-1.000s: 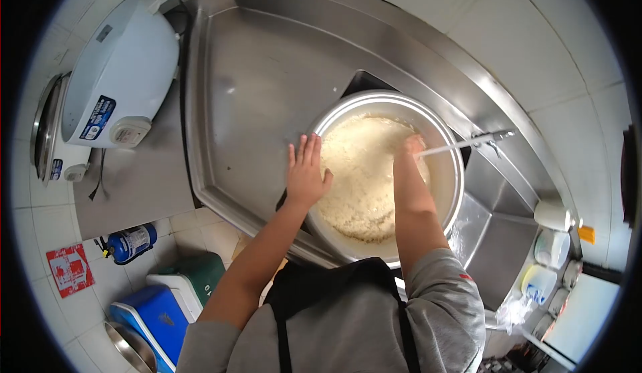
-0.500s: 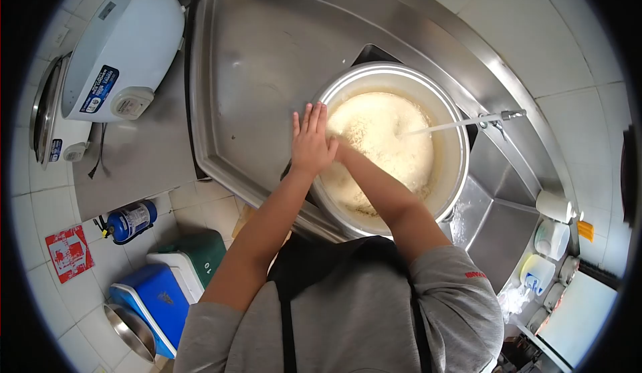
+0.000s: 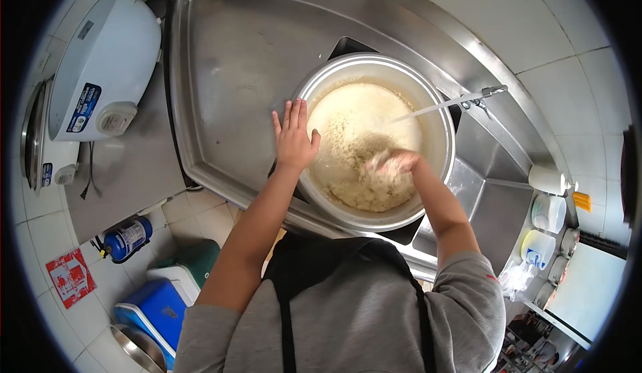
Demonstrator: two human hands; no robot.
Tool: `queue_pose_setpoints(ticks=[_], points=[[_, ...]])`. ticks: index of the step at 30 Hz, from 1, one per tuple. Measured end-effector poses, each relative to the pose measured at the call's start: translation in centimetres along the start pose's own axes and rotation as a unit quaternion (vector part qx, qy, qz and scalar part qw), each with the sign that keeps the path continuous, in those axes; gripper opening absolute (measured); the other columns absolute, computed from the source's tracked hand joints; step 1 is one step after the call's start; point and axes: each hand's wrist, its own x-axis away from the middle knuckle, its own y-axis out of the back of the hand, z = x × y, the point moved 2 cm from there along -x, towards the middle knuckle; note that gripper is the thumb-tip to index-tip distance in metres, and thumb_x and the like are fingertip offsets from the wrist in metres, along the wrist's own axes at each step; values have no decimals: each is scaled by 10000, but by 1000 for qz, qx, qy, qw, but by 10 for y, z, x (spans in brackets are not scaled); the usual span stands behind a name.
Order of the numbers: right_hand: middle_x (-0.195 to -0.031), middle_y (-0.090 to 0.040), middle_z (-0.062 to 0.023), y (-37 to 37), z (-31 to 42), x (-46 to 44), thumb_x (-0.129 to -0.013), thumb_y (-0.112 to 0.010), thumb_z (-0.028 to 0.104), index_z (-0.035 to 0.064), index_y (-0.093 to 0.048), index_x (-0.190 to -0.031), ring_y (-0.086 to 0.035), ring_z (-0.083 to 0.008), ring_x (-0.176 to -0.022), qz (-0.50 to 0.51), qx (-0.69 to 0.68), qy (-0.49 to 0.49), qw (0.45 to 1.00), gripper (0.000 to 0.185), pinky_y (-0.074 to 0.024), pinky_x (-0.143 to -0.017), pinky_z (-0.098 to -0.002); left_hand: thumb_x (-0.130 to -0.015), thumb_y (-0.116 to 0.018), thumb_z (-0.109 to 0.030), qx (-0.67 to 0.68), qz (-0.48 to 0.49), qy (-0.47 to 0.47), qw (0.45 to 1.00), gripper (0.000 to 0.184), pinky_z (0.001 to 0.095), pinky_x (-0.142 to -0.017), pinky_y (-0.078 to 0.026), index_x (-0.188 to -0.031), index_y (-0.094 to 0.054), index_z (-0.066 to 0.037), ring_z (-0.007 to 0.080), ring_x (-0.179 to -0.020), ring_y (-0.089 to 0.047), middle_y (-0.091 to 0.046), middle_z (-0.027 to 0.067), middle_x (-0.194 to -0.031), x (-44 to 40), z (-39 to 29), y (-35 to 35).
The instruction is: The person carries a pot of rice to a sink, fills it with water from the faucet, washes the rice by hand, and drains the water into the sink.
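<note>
A wide metal pot stands over the sink and holds cloudy, pale water with rice heaped toward its near side. My left hand lies against the pot's left rim, fingers straight and spread. Inside the pot, at the near right, my right hand is curled into the rice; wet grains cover its fingers, which are partly blurred and partly hidden. From the tap at the right, a thin stream of water runs into the pot.
A steel counter with a raised lip surrounds the sink. Rice cookers stand on a side table at left. Plastic tubs line the right edge. Cool boxes and a blue extinguisher are on the lower left.
My right hand has swept from the pot's left side to the near right, gathering rice. My left hand stays at the rim. The camera view has shifted slightly.
</note>
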Motion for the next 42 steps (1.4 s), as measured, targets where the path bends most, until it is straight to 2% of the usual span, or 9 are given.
queue_pose_setpoints(ticks=[4,7,13,16,21,26,32,37,42], points=[[-1046,-599,-111,45,37,15,-778,-598,26,-5,-555,-1084,-617,-156,-794,-258,-160,-45,952,310,-530,-635,-224,-750,-497,-246,-1,-3,-1,1000,644,490,-1068,-83,-1320,-299,-21,260,-1294,-243,-308,111,-1371,2,-1,-1],[-976,-620,-107,87,24,14,-758,-659,141,20,-565,-1091,-610,-178,-796,-316,-263,61,909,367,-516,-657,-278,-748,-496,-243,-9,-1,-2,1000,641,492,-1068,-86,-1318,-302,-21,261,-1288,-254,-310,109,-1369,1,0,0],[-824,-633,-100,131,37,-5,-710,-667,436,0,-628,-909,-579,-176,-816,-506,95,-176,839,481,-433,-680,-295,-744,-499,-235,-10,-4,-3,1000,638,494,-1066,-91,-1313,-307,-20,264,-1281,-268,-316,108,-1364,1,-2,1],[-793,-636,-113,147,44,-20,-753,-595,470,8,-643,-829,-581,-231,-792,-523,244,-103,810,470,-415,-722,-322,-741,-504,-234,-10,-8,-1,1000,645,496,-1065,-94,-1315,-302,-22,265,-1281,-269,-316,106,-1365,2,-3,0],[-1188,-502,-200,112,-11,4,-822,-422,568,52,-452,-1227,-466,-362,-1112,-449,514,-258,684,657,-364,-940,-422,-741,-511,-239,-13,0,0,1000,650,501,-1061,-102,-1319,-297,-30,269,-1281,-271,-315,100,-1367,-1,-5,4],[-1219,-485,-163,54,-92,30,-833,-410,548,75,-439,-1247,-448,-314,-1137,-348,118,-358,858,629,-366,-942,-408,-744,-518,-253,-3,-6,1,1000,651,504,-1059,-101,-1316,-302,-30,271,-1281,-270,-329,102,-1359,2,-3,2],[-1256,-466,-119,-27,-117,-57,-847,-397,525,103,-424,-1271,-426,-255,-1167,-256,-224,-126,932,599,-369,-944,-392,-752,-516,-265,-3,-9,2,1000,646,508,-1060,-88,-1315,-307,-26,271,-1282,-266,-329,103,-1361,2,-2,-1],[-1211,-504,-97,-79,-53,-121,-826,-458,508,97,-423,-1272,-474,-241,-1110,-236,-535,32,811,607,-401,-915,-398,-767,-495,-279,-10,-10,-4,1000,636,502,-1064,-84,-1319,-302,-29,266,-1284,-263,-325,107,-1362,2,-2,0],[-1077,-576,-144,-44,11,-88,-764,-629,301,14,-492,-1179,-583,-272,-939,-261,-555,228,756,522,-497,-802,-411,-775,-482,-284,-12,1,-2,1000,628,502,-1064,-82,-1319,-301,-27,270,-1281,-266,-325,111,-1360,1,0,1]])
